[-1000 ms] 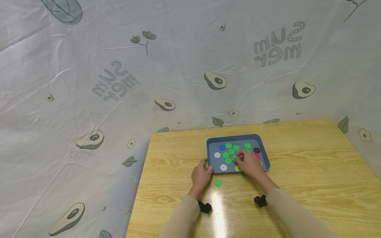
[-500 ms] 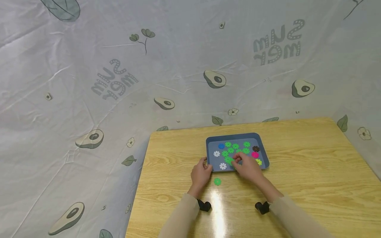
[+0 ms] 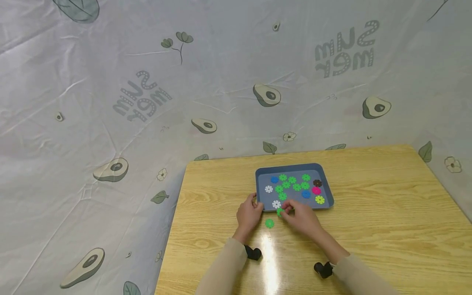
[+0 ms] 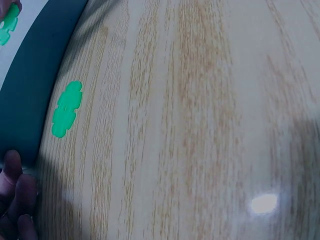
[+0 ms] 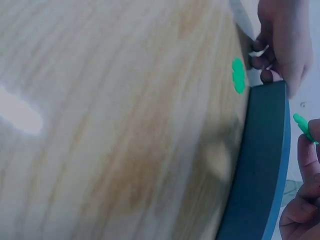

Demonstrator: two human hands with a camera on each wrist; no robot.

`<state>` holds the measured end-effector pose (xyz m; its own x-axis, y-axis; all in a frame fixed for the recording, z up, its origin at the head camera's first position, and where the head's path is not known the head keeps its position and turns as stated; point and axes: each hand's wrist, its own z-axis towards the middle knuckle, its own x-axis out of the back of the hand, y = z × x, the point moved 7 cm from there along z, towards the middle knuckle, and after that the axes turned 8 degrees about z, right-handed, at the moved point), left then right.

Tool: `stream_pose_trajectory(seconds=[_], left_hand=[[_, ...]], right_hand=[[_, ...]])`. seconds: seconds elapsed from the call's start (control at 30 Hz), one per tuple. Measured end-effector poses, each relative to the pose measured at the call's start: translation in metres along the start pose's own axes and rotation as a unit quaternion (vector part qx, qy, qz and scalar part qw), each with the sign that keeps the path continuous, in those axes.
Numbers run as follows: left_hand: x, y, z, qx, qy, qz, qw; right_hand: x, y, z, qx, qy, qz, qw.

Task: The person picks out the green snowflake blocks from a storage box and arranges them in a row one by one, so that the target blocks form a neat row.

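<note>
My left hand (image 3: 248, 215) holds the near left corner of a blue-grey tray (image 3: 259, 182), thumb at the rim. My right hand (image 3: 302, 217) pinches a green notched plastic disc (image 3: 279, 212) between thumb and fingertips, over the tray's near edge. In the right wrist view, that disc (image 5: 302, 123) shows tilted just past the tray wall (image 5: 257, 165). On the table, in front of the tray, lies another green disc (image 3: 269, 223). Inside the tray are several green discs (image 3: 292, 180), two white discs (image 3: 268, 189) and two blue discs (image 3: 306, 194).
A brown disc (image 3: 317, 183), a pink disc (image 3: 316, 191) and a yellow-green disc (image 3: 319, 199) lie at the tray's right side. The wooden table (image 3: 387, 205) extends well to the right. A printed cloth (image 3: 228, 82) hangs behind it.
My right hand has drawn a green disc from the tray's middle toward its near edge, uncovering a blue disc. My left hand has stayed at the corner.
</note>
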<state>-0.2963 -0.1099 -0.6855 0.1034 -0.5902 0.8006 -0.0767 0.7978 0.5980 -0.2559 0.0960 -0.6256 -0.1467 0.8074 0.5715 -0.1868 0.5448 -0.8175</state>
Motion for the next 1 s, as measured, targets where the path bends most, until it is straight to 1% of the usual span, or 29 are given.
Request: stream_pose_trajectory(seconds=[0.13,0.3,0.43,0.57,0.8,1.0], left_hand=[[0.000,0.000,0.000,0.001,0.001,-0.005,1.0000],[0.000,0.000,0.000,0.003,-0.001,-0.005,1.0000],[0.001,0.000,0.000,0.000,-0.002,-0.003,1.0000],[0.001,0.001,0.000,-0.002,-0.001,-0.002,1.0000],[0.001,0.001,0.000,-0.006,0.003,-0.008,0.9999],[0.001,0.000,0.000,-0.001,0.002,-0.003,1.0000]], right_hand=[[-0.007,0.001,-0.005,0.000,-0.004,-0.008,1.0000],[-0.017,0.010,-0.009,-0.020,-0.018,-0.008,0.9996],[-0.024,0.019,-0.011,-0.033,-0.025,-0.022,0.9989],[-0.029,0.023,-0.013,-0.037,-0.021,-0.024,0.9988],[-0.036,0.029,-0.014,-0.069,-0.021,-0.025,0.9971],[-0.040,0.031,-0.013,-0.080,-0.014,-0.036,0.9961]])
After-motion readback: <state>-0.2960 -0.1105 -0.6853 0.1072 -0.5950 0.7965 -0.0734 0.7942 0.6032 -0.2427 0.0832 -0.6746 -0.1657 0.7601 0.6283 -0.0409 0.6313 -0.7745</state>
